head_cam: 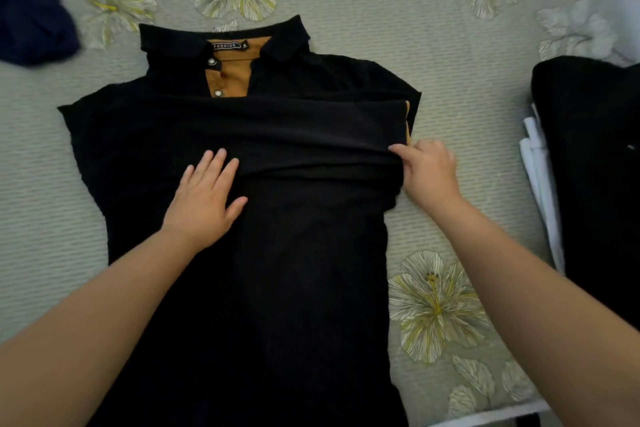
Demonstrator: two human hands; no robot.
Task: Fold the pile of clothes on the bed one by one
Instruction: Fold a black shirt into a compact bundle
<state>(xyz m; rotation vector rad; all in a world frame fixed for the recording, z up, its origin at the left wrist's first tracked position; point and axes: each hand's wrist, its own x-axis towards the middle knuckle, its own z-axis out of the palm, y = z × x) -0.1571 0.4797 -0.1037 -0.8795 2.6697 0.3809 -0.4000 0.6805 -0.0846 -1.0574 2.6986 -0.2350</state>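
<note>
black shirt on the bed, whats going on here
A person is folding a black polo shirt spread face up on a floral bedspread. The right sleeve side is already folded across the chest. The left hand lies flat on the shirt's middle, while the right hand pinches the folded edge at the shirt's right side. Other dark clothes lie around, with a folded stack at right.

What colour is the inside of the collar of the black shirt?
Tan brown, on the polo shirt inner collar, in the head view.
</note>
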